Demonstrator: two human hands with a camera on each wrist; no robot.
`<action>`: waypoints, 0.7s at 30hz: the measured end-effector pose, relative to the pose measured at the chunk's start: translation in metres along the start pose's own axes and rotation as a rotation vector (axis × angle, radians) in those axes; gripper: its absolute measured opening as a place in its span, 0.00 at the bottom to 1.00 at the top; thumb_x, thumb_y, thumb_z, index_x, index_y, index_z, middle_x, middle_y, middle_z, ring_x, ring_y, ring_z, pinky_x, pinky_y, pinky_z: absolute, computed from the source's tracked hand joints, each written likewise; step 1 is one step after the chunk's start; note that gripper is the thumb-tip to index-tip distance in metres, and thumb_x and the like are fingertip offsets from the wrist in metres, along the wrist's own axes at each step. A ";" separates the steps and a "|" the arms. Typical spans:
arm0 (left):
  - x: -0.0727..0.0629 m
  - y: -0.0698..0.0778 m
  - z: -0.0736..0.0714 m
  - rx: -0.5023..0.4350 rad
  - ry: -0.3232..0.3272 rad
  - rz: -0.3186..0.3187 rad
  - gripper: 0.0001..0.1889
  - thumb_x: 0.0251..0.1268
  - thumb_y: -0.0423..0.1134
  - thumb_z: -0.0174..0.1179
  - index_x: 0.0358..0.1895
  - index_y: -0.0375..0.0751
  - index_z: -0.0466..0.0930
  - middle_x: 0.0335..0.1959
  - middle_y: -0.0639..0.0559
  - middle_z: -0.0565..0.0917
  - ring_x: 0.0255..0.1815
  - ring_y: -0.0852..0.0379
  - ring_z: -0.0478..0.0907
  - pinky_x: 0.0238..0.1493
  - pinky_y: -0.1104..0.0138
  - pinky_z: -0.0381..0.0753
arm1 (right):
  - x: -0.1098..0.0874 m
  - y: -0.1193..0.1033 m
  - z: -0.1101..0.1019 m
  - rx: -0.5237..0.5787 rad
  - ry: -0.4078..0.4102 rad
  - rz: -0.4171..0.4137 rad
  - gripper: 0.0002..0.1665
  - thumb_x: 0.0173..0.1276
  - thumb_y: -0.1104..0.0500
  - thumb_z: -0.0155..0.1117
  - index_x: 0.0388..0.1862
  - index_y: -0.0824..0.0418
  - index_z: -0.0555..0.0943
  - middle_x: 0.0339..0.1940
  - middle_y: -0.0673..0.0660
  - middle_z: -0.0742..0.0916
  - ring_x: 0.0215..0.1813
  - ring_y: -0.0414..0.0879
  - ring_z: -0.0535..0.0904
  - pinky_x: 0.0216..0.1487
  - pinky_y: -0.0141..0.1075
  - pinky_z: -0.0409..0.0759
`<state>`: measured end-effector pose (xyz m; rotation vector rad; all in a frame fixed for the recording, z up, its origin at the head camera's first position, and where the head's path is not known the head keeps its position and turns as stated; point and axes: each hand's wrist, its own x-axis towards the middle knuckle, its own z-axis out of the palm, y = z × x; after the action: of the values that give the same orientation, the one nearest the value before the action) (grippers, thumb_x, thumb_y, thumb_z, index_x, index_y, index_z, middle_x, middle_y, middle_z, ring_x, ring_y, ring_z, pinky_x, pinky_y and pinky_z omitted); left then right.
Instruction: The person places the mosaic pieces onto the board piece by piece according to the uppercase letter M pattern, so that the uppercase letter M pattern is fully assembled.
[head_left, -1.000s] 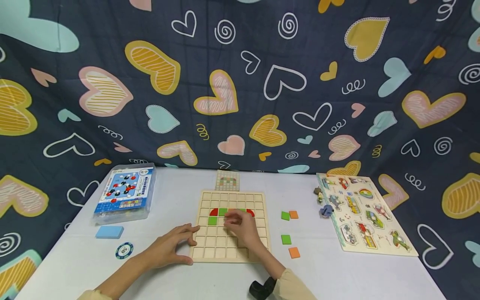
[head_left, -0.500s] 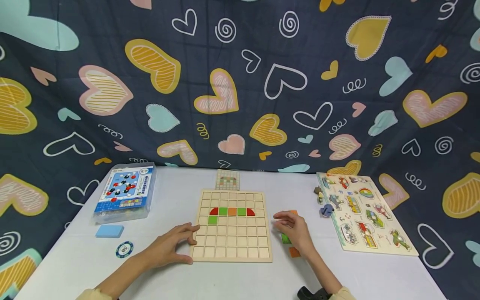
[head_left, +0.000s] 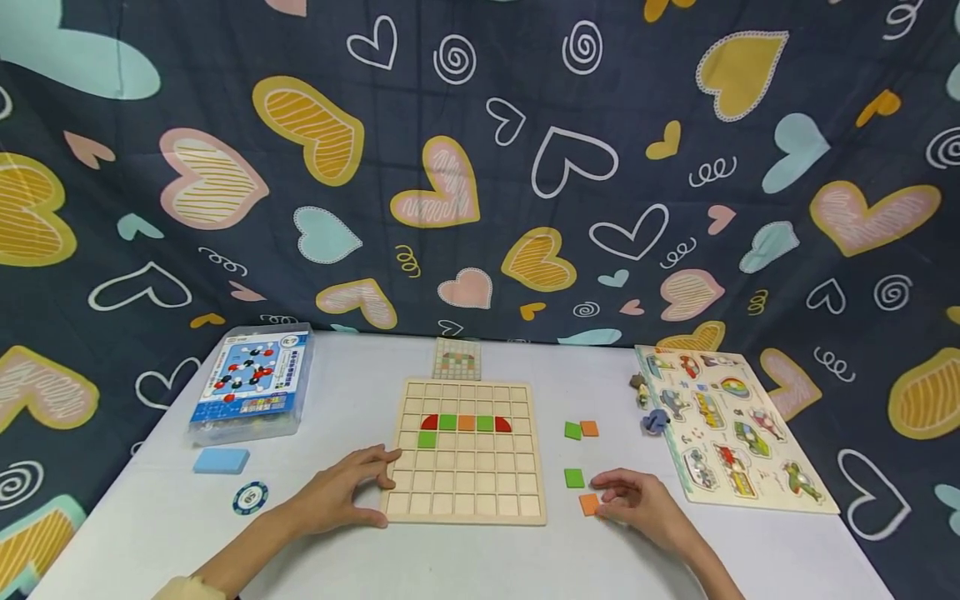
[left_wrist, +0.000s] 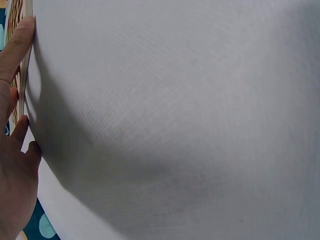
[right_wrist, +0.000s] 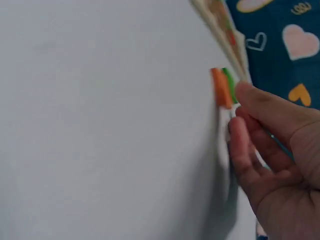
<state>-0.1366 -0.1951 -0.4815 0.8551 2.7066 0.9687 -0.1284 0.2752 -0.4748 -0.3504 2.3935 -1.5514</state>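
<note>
A square wooden grid board (head_left: 465,483) lies flat before me. Two red quarter-round pieces, green tiles and an orange tile (head_left: 466,423) form a row on it, with another green tile (head_left: 427,439) below the row's left end. My left hand (head_left: 345,492) rests at the board's left edge, fingers on the rim and thumb near its lower corner. To the right of the board, my right hand (head_left: 641,502) reaches over a loose orange tile (head_left: 588,505), fingertips right at its edge, nothing between the fingers. A loose green tile (head_left: 574,478) lies just above it.
Another loose green tile (head_left: 573,430) and orange tile (head_left: 590,428) lie farther back. A small pattern card (head_left: 457,360) sits behind the board. Left are a boxed molecule set (head_left: 251,383), a blue block (head_left: 221,461) and a poker chip (head_left: 250,497); right, a picture puzzle board (head_left: 735,425).
My right hand has left the grid board, where an orange tile now shows mid-row, and has moved right and nearer, to the loose orange tile. My left hand has stayed put.
</note>
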 end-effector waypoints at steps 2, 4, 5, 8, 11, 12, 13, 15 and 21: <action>-0.001 0.000 0.000 -0.001 0.003 0.001 0.18 0.45 0.60 0.68 0.35 0.59 0.75 0.68 0.47 0.70 0.69 0.36 0.61 0.60 0.39 0.66 | -0.004 0.001 0.002 -0.034 -0.004 -0.021 0.21 0.59 0.64 0.71 0.49 0.71 0.79 0.42 0.62 0.84 0.36 0.37 0.80 0.36 0.29 0.81; -0.001 0.000 -0.001 -0.004 0.004 0.001 0.18 0.45 0.60 0.68 0.35 0.59 0.75 0.68 0.47 0.70 0.69 0.36 0.61 0.60 0.39 0.66 | -0.006 0.002 0.006 -0.064 0.022 -0.039 0.19 0.57 0.64 0.72 0.47 0.69 0.80 0.40 0.61 0.85 0.35 0.37 0.79 0.35 0.30 0.81; -0.002 0.000 -0.001 -0.007 0.004 0.000 0.18 0.45 0.60 0.68 0.35 0.59 0.75 0.68 0.47 0.70 0.69 0.36 0.61 0.60 0.39 0.66 | -0.007 0.002 0.007 -0.073 0.036 -0.043 0.18 0.57 0.64 0.72 0.46 0.69 0.81 0.40 0.60 0.85 0.35 0.37 0.79 0.35 0.30 0.81; -0.002 0.000 -0.001 -0.019 -0.002 -0.001 0.18 0.46 0.60 0.68 0.36 0.59 0.75 0.68 0.48 0.70 0.69 0.36 0.60 0.61 0.39 0.65 | -0.008 0.003 0.012 -0.061 0.084 -0.042 0.17 0.57 0.66 0.72 0.45 0.70 0.81 0.40 0.61 0.86 0.35 0.37 0.80 0.36 0.30 0.82; -0.001 0.000 0.000 -0.022 -0.008 0.001 0.18 0.46 0.60 0.68 0.36 0.59 0.75 0.68 0.48 0.70 0.69 0.36 0.60 0.61 0.39 0.65 | -0.010 0.003 0.021 0.008 0.152 -0.012 0.18 0.57 0.67 0.71 0.46 0.73 0.80 0.41 0.64 0.86 0.36 0.37 0.82 0.38 0.30 0.83; -0.001 0.000 0.000 -0.022 -0.008 0.003 0.18 0.46 0.60 0.67 0.36 0.59 0.75 0.68 0.48 0.70 0.69 0.36 0.60 0.61 0.39 0.65 | -0.010 0.002 0.026 0.030 0.187 0.001 0.19 0.57 0.68 0.71 0.46 0.74 0.79 0.42 0.65 0.86 0.37 0.38 0.83 0.39 0.30 0.83; -0.001 0.000 0.000 -0.021 -0.009 0.005 0.18 0.46 0.61 0.67 0.36 0.59 0.75 0.68 0.48 0.70 0.69 0.36 0.60 0.61 0.39 0.65 | -0.010 0.001 0.031 0.055 0.223 0.017 0.18 0.57 0.69 0.71 0.46 0.74 0.79 0.42 0.64 0.86 0.37 0.38 0.83 0.39 0.30 0.83; -0.001 0.000 0.000 -0.017 -0.008 0.010 0.18 0.46 0.61 0.67 0.36 0.59 0.75 0.68 0.48 0.70 0.69 0.36 0.60 0.61 0.39 0.66 | -0.008 -0.003 0.043 0.082 0.305 0.023 0.18 0.55 0.70 0.71 0.45 0.74 0.80 0.40 0.64 0.87 0.36 0.39 0.84 0.38 0.29 0.83; -0.001 0.000 0.000 -0.008 -0.006 0.019 0.18 0.47 0.61 0.67 0.36 0.59 0.75 0.68 0.48 0.70 0.69 0.36 0.61 0.61 0.40 0.66 | 0.008 -0.023 0.076 0.147 0.425 0.058 0.15 0.52 0.74 0.71 0.41 0.71 0.82 0.39 0.62 0.87 0.33 0.41 0.84 0.36 0.29 0.83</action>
<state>-0.1352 -0.1959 -0.4811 0.8823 2.6928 0.9785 -0.1076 0.1986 -0.4838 0.0899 2.5352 -1.9190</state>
